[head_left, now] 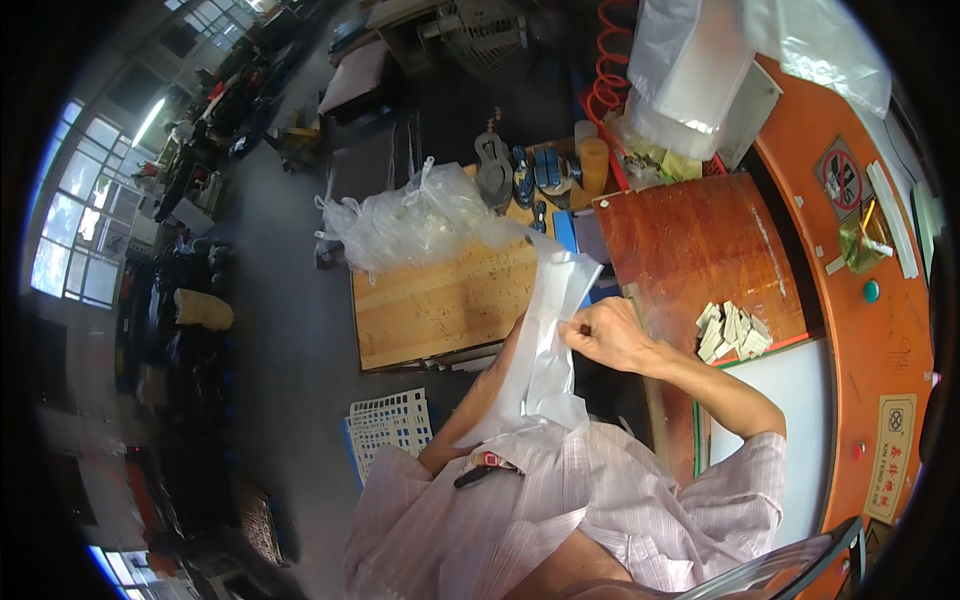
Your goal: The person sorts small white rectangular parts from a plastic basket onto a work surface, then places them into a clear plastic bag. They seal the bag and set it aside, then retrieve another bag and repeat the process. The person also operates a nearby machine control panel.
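Observation:
A long translucent white plastic bag (548, 345) hangs upright in front of my body, its lower end resting on my striped shirt. My right hand (610, 335) is closed at the bag's right edge, fingers curled together and pinching the plastic. My left forearm (480, 400) rises on the other side of the bag. The left hand is hidden behind or inside the plastic, so its fingers do not show. Just beyond, a heap of filled clear plastic bags (425, 215) lies on the light wooden table (440, 315).
Right of me stands a reddish-brown wooden board (700, 250) with a pile of small pale strips (735, 333). Clear bags (690, 75) hang above it, near a red coiled hose (612, 60). Blue-strapped sandals (550, 170) sit at the table's back. A punched card sheet (390, 425) is at left.

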Available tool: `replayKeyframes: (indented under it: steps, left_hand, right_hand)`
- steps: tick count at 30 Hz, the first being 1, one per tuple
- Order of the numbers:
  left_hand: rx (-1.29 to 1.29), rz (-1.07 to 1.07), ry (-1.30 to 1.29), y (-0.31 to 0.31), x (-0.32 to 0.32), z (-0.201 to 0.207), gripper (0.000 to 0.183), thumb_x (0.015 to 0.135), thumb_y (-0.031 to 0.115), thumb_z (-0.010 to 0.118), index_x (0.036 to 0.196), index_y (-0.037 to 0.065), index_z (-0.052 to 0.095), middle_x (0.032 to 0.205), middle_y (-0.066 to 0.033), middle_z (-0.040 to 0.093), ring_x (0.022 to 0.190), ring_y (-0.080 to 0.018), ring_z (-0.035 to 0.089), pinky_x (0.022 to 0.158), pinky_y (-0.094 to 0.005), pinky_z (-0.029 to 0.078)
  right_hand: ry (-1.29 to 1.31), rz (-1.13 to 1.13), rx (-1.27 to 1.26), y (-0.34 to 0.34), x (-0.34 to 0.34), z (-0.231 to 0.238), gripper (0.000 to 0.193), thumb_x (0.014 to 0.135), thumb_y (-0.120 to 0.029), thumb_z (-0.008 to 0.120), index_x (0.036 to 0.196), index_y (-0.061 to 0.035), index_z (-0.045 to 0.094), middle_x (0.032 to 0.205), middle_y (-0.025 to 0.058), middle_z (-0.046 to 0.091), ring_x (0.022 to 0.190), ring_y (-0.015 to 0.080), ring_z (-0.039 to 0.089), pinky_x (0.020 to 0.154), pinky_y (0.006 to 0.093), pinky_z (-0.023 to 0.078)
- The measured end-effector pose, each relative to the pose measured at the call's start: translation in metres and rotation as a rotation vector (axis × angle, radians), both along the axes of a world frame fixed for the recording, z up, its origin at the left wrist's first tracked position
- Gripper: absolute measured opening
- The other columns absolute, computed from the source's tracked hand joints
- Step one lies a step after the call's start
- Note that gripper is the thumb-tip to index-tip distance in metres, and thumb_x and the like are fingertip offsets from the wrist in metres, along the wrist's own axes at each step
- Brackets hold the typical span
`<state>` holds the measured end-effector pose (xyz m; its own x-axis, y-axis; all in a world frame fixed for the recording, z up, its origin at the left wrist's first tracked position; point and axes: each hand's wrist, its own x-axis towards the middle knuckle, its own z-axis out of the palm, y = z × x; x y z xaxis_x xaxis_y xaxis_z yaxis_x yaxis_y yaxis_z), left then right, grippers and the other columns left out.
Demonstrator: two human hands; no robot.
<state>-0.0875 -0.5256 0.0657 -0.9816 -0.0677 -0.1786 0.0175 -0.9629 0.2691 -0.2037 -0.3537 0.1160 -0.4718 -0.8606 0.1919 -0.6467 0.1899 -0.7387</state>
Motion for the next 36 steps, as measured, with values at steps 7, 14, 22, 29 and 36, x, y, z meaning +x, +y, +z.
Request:
replayKeyframes:
  steps: [7,14,22,29,36]
  left_hand:
    - [-0.034,-0.214,-0.029,-0.06,0.004,-0.036,0.061,0.106,0.037,0.051,0.151,-0.002,0.042,0.144,-0.0154,0.056,0.133,-0.0237,0.055,0.107,-0.0374,0.049]
    - [-1.161,-0.424,-0.072,-0.124,0.006,-0.054,0.033,0.097,0.019,0.066,0.12,-0.004,0.063,0.105,-0.0063,0.067,0.093,-0.012,0.063,0.083,-0.0303,0.052]
    - [-1.327,-0.213,-0.242,-0.169,0.015,-0.104,0.015,0.094,0.011,0.064,0.097,-0.003,0.068,0.08,-0.0009,0.063,0.071,-0.006,0.052,0.061,-0.0275,0.044]
    - [-1.148,-0.06,-0.262,-0.19,0.0,-0.093,0.028,0.1,0.025,0.07,0.113,0.0,0.071,0.097,0.0004,0.071,0.087,-0.0071,0.062,0.075,-0.0253,0.051]
    - [-1.221,0.13,-0.278,-0.212,0.016,-0.097,0.024,0.105,0.024,0.063,0.096,0.002,0.066,0.081,0.0086,0.054,0.071,-0.003,0.043,0.063,-0.0239,0.038]
  right_hand:
    - [0.169,-0.364,0.082,-0.027,0.007,-0.055,0.032,0.087,-0.019,0.068,0.062,0.0005,0.066,0.058,0.0205,0.059,0.052,0.0371,0.062,0.051,0.0445,0.048]
    - [0.14,-0.341,0.154,-0.085,0.02,-0.079,0.025,0.082,-0.014,0.069,0.061,0.0005,0.065,0.058,0.0202,0.058,0.05,0.0374,0.061,0.049,0.0426,0.047]
    - [-0.086,-0.54,0.279,-0.124,0.041,-0.094,0.026,0.084,-0.019,0.067,0.069,0.0021,0.069,0.061,0.0194,0.063,0.056,0.0346,0.066,0.056,0.0422,0.051]
    - [-0.088,-0.421,0.245,-0.158,0.071,-0.109,0.03,0.092,-0.022,0.065,0.073,0.0003,0.07,0.063,0.0187,0.063,0.056,0.0359,0.064,0.056,0.0437,0.051]
    - [-0.423,-0.626,0.056,-0.137,0.083,-0.103,0.033,0.097,-0.03,0.069,0.1,0.0033,0.071,0.076,0.0124,0.068,0.067,0.0178,0.065,0.064,0.0344,0.052]
